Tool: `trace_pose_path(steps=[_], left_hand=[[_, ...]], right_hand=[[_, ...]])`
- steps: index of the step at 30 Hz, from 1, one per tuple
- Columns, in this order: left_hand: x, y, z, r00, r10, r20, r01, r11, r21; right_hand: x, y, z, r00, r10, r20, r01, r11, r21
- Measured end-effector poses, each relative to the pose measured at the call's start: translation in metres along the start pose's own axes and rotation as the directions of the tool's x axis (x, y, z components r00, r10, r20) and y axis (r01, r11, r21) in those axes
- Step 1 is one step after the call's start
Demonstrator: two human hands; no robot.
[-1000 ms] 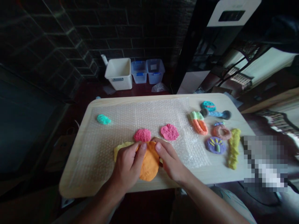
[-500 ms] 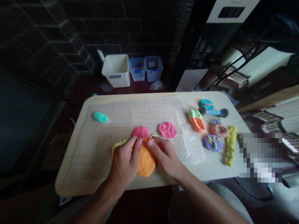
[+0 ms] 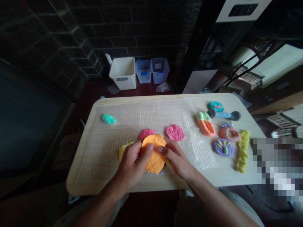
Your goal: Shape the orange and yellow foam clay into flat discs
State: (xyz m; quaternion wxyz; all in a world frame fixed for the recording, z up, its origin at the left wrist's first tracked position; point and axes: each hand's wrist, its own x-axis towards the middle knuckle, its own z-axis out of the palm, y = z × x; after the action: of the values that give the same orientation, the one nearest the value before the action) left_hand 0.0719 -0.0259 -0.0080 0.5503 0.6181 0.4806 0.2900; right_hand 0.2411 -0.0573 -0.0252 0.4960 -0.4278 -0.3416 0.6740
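Note:
Both hands hold a flat, rounded piece of orange modelling clay (image 3: 155, 162) above the near part of the table. My left hand (image 3: 134, 159) grips its left side, thumb on top. On the right side, my right hand (image 3: 176, 156) pinches it, with the thumb on its face and the fingers behind. A yellow clay piece (image 3: 123, 149) lies beside and under my left hand, mostly hidden. Just beyond the orange clay are a pink clay piece (image 3: 145, 133), partly covered, and a second pink lump (image 3: 175, 132).
Bubble wrap (image 3: 113, 135) covers much of the wooden table (image 3: 82, 189). A teal clay lump (image 3: 108, 119) lies far left. At the right are an orange-green loop (image 3: 206, 126), a purple disc (image 3: 223, 147), a yellow strip (image 3: 243, 151) and a blue dumbbell shape (image 3: 223, 114). Bins (image 3: 124, 75) stand behind.
The orange clay has come up between the hands, and its rounded top edge now shows above the thumbs. Both thumbs have shifted onto its face. The whole view has shifted slightly.

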Motion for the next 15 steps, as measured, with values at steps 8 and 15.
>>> trace_pose_path(steps=[8, 15], left_hand=[[-0.0011, 0.0028, -0.0035, 0.995, 0.064, 0.077, -0.070, 0.993, 0.090], [-0.0028, 0.0031, -0.0016, 0.989, 0.066, 0.135, -0.070, 0.997, 0.027]], right_hand=[[-0.0021, 0.0041, -0.0036, 0.998, -0.055, 0.015, 0.055, 0.998, -0.024], [-0.0028, 0.0076, -0.0051, 0.999, -0.039, -0.003, 0.039, 0.999, -0.006]])
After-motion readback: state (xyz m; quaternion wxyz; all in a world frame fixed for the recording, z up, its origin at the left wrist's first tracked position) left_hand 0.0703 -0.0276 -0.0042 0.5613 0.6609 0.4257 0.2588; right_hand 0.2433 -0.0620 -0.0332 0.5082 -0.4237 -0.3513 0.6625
